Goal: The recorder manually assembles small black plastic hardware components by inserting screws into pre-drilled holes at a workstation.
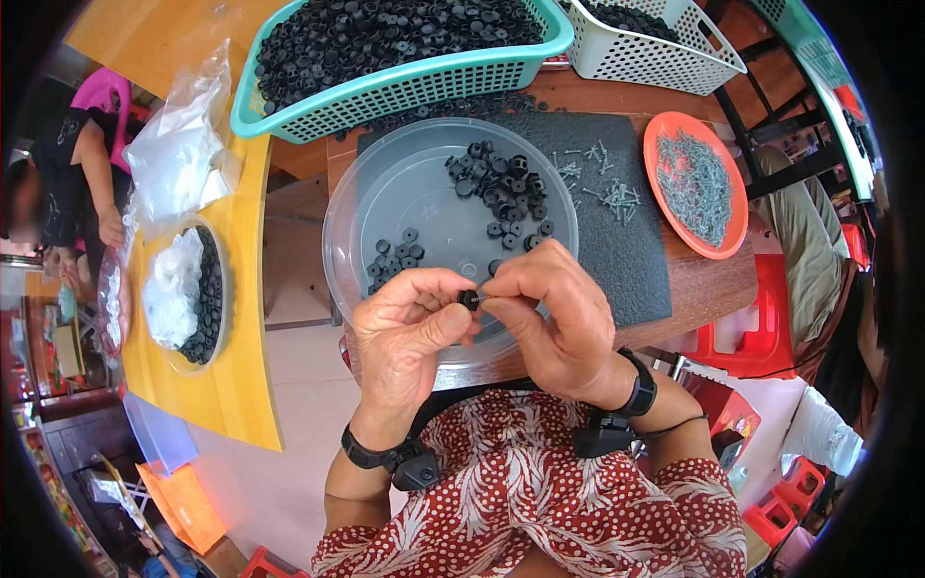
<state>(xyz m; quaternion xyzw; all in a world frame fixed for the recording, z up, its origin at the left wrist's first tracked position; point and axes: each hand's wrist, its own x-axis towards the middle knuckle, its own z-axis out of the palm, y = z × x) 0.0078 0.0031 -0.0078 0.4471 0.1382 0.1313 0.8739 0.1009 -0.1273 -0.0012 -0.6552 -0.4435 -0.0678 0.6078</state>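
Note:
My left hand (409,328) pinches a small round black plastic cap (468,299) between thumb and fingertips. Against its right side my right hand (564,323) closes thumb and forefinger on a thin metal screw (482,298), mostly hidden by the fingers. Both hands are over the near part of a clear round plastic tub (336,222). Inside it lie a larger heap of black caps (511,188) at the upper right and a smaller group of caps (393,258) at the left. Loose screws (617,199) are scattered on a dark mat (631,279) beside the tub.
An orange plate (659,197) of screws stands to the right. Behind are a teal basket (405,85) heaped with black caps and a white basket (646,60). On the left, a yellow table (246,385) bears a bowl of black parts (207,299); a person's arm (96,178) shows beyond it.

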